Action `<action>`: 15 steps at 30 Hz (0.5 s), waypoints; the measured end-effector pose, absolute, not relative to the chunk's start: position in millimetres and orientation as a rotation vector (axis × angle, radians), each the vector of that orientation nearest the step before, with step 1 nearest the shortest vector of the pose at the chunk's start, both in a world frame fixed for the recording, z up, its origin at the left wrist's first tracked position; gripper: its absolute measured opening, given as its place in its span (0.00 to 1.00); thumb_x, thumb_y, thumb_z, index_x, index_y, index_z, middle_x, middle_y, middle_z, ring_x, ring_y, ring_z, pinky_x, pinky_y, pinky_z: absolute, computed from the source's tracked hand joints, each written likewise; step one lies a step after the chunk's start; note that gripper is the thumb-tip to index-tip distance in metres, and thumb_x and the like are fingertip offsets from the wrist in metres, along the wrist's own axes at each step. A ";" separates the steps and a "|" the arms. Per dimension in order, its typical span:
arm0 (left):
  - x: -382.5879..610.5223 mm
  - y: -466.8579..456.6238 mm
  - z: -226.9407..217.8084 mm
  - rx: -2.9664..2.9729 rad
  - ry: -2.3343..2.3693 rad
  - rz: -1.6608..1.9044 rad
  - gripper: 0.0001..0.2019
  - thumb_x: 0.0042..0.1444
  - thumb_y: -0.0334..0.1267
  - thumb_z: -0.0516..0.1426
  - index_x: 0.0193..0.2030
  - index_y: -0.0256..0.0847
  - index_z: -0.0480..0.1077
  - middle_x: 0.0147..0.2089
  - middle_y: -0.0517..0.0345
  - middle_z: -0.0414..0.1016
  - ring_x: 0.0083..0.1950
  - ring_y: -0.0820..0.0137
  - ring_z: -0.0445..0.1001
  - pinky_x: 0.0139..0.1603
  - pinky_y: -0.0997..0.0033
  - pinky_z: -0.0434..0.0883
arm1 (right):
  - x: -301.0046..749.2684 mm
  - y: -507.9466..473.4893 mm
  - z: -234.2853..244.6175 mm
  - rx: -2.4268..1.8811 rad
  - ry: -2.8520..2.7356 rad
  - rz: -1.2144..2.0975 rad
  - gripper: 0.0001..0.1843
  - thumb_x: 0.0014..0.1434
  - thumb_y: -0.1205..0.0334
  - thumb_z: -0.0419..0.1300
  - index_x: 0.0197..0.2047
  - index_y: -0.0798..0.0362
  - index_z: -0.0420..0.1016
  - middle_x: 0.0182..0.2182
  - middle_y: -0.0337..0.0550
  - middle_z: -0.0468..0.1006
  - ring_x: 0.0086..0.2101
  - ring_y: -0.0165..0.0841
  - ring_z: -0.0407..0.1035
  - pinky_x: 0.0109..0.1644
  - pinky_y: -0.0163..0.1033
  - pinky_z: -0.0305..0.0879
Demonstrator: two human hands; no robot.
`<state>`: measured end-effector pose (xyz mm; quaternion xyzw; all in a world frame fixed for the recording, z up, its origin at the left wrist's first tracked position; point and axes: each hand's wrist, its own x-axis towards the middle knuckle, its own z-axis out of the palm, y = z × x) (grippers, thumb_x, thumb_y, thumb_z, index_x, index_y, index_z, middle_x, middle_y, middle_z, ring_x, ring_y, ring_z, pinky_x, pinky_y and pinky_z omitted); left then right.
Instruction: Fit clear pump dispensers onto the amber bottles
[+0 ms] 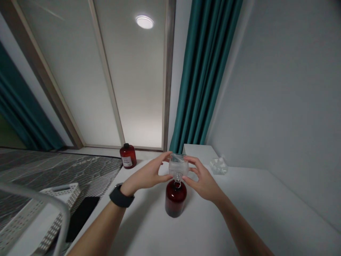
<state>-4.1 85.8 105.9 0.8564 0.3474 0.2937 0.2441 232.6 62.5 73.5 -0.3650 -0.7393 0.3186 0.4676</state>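
Observation:
A clear see-through container (178, 164) stands between my two hands, its narrow lower end at the neck of a dark red bottle (176, 199). My left hand (151, 173) grips the container's left side, with the thumb low near the neck and the fingers higher up. From the right, my right hand (203, 179) holds it the same way. The red bottle is upright on the white table (149, 227). Whether the container's tip goes into the bottle's mouth or only rests on it, I cannot tell.
A second red bottle (128, 156) with a black cap and pale label stands at the table's far left corner. A white box (198, 152) and crumpled clear plastic (218, 166) lie behind my right hand. Left, below the table edge, is a white basket (23, 222).

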 end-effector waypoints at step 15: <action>-5.9 77.9 108.1 2.553 1.007 0.802 0.36 0.61 0.46 0.62 0.70 0.44 0.51 0.68 0.42 0.65 0.65 0.52 0.69 0.64 0.47 0.70 | 233.8 59.7 73.9 -0.853 -1.887 0.703 0.27 0.59 0.68 0.61 0.60 0.42 0.63 0.62 0.47 0.64 0.63 0.41 0.60 0.62 0.52 0.68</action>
